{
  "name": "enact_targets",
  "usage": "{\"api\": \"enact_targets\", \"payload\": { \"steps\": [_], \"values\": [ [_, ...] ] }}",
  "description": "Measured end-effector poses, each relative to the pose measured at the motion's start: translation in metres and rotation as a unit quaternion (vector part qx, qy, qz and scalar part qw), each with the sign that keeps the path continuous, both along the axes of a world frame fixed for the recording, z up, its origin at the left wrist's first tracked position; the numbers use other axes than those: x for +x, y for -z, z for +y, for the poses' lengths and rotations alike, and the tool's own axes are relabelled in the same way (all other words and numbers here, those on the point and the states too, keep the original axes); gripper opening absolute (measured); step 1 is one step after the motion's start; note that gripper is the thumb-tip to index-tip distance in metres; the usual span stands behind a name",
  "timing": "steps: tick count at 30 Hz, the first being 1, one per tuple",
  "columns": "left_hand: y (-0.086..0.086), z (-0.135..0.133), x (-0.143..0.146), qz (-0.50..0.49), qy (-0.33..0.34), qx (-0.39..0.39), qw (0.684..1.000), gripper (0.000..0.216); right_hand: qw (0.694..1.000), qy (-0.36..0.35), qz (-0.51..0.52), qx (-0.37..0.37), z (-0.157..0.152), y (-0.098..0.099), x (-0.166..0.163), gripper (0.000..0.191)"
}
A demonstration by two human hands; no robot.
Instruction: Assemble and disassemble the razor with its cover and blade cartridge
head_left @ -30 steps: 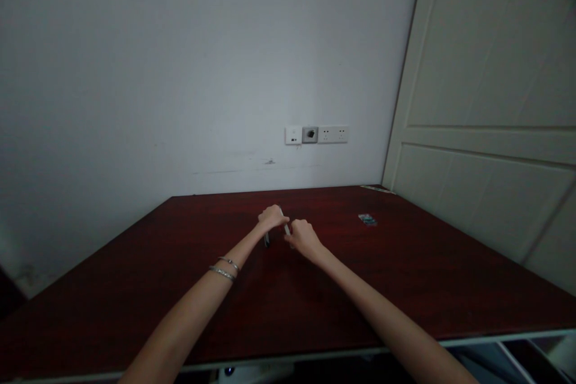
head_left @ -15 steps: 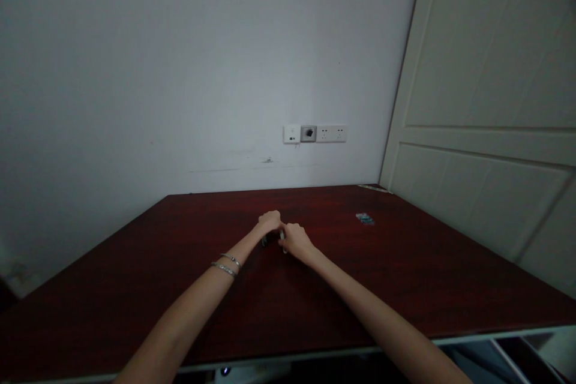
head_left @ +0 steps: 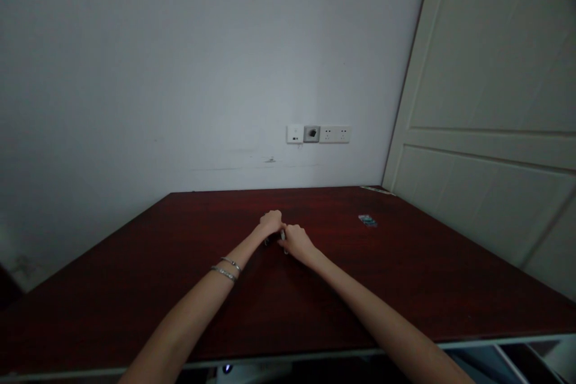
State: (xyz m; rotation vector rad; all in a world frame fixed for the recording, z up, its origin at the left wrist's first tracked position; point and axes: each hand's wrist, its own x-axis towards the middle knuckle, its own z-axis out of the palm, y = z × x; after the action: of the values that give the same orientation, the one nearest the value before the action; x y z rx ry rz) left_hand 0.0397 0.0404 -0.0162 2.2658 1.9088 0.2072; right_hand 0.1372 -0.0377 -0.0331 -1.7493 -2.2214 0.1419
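Both of my hands meet over the middle of the dark red tabletop (head_left: pixel 180 288). My left hand (head_left: pixel 272 222), with two bracelets (head_left: pixel 225 270) on its wrist, is closed; a small dark and shiny piece (head_left: pixel 266 241) shows beneath it, too small to name. Touching it from the right is my right hand (head_left: pixel 297 241), its fingers closed around a small whitish object (head_left: pixel 283 236). Most of that object is hidden by the fingers, and I cannot tell whether both hands hold the same thing.
To the right on the tabletop lies a small bluish clear packet (head_left: pixel 368 221). A thin light strip (head_left: pixel 377 190) rests at the back right corner. Wall sockets (head_left: pixel 333 134) sit behind, and a pale panelled door (head_left: pixel 486 132) borders the right side. Under the front edge an open drawer (head_left: pixel 483 366) shows.
The whole view has shifted slightly, so the scene sits a little further right. My hands stay together, and slightly less of the dark piece under the left hand shows.
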Motion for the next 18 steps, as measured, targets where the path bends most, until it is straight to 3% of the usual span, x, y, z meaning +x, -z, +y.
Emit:
{"api": "enact_targets", "payload": {
  "steps": [4, 7, 13, 15, 18],
  "values": [
    [-0.013, -0.003, -0.013, -0.017, -0.017, 0.074, 0.997, 0.029, 0.999, 0.031, 0.012, 0.015, 0.005, -0.006, 0.011, 0.033],
    [-0.021, -0.002, -0.029, -0.043, -0.045, 0.11, 0.992, 0.027, 0.997, 0.026, 0.05, 0.05, 0.014, -0.012, 0.046, 0.032],
    [-0.017, 0.011, -0.067, -0.149, -0.097, 0.117, 0.977, 0.029, 0.975, 0.086, 0.055, 0.196, 0.052, -0.009, 0.174, 0.051],
    [-0.011, 0.016, -0.076, -0.174, -0.097, 0.104, 0.974, 0.029, 0.973, 0.111, 0.037, 0.2, 0.064, -0.002, 0.218, 0.064],
    [0.0, 0.022, -0.084, -0.201, -0.1, 0.096, 0.97, 0.03, 0.98, 0.145, 0.006, 0.133, 0.074, 0.009, 0.271, 0.077]
  ]
}}
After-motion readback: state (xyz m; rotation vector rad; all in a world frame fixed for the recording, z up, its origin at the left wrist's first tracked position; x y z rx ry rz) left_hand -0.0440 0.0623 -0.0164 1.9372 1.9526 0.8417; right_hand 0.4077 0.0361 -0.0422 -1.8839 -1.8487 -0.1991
